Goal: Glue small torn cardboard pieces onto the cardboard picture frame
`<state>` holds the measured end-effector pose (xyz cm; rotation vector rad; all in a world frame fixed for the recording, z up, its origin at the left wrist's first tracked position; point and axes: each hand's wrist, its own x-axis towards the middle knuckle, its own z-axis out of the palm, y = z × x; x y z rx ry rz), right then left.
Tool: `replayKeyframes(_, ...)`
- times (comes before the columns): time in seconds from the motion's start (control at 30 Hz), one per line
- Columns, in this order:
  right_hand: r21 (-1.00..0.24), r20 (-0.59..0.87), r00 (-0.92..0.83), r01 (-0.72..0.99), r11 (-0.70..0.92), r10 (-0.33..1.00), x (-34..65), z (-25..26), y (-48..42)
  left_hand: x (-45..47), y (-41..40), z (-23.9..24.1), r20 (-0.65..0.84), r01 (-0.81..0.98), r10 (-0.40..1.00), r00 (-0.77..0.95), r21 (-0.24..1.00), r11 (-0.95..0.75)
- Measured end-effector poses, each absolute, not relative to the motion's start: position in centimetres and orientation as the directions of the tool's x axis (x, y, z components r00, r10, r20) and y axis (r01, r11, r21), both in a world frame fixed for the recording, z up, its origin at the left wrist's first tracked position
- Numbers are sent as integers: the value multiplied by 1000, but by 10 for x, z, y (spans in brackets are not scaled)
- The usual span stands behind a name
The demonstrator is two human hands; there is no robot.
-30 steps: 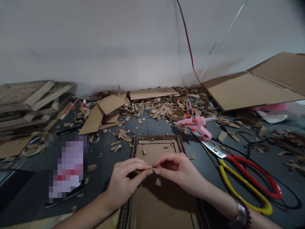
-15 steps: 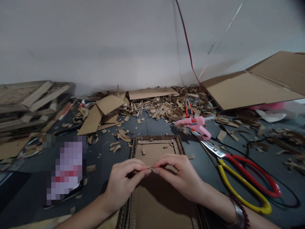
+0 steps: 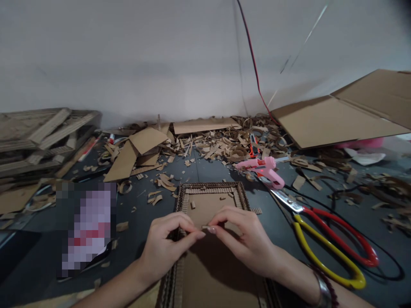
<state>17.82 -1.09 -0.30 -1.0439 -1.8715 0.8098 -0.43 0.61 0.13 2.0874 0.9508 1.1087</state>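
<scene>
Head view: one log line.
right hand: pinches small cardboard piece | left hand: close beside it | below: corrugated-edged cardboard panel | nearby: scissors

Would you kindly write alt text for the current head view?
The right hand pinches a tiny cardboard piece beside the left hand, above a framed cardboard panel. To the right lie a pink glue gun and scissors; cardboard scraps litter the dark table.
</scene>
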Motion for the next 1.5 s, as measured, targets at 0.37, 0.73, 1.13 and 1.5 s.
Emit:
replayKeyframes(0.37, -662, 601, 53, 591, 460, 797, 209, 13, 0, -5, 9, -2, 369, 422, 859, 355, 757, -500)
replayKeyframes(0.73, -430, 134, -84, 893, 134, 987, 255, 2, 6, -6, 9, -6, 325, 541, 820, 471, 627, -560)
replayKeyframes(1.13, -349, -41, -97, 934, 77, 994, 263, -8, 5, -9, 12, -11, 215, 732, 811, 544, 350, -584)
replayKeyframes(1.5, -332, 48, -69, 940, 81, 996, 248, 4, -6, -4, 40, -3, 150, 742, 758, 635, 156, -652)
